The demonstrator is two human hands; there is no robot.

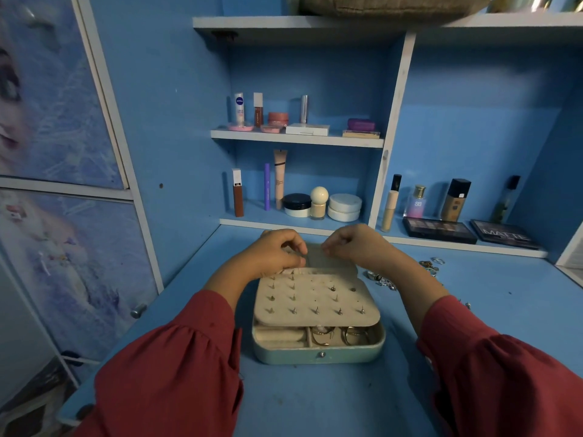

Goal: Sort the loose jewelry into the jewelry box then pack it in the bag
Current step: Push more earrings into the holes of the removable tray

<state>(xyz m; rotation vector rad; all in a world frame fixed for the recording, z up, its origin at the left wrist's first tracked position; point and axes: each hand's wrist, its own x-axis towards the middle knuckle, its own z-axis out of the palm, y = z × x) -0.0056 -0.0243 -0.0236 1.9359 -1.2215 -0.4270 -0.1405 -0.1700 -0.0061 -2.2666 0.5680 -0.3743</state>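
Note:
A pale green jewelry box [318, 356] lies open on the blue desk. Its beige earring panel [315, 299] carries several stud earrings, and gold rings [339, 335] sit in the front compartments. My left hand [277, 252] hovers over the panel's far left corner with fingers curled, pinching something small that I cannot make out. My right hand [353, 244] is curled above the far edge of the box; whether it holds anything is hidden. Loose jewelry [383, 279] lies on the desk just right of the box, with more rings [430, 264] farther right.
Shelves behind the box hold cosmetics: bottles, tubes, jars and compacts [296, 205]. Two eyeshadow palettes [438, 230] lie on the low right ledge. A brown bag [391, 4] rests on the top shelf. A cupboard door [63, 279] stands to the left.

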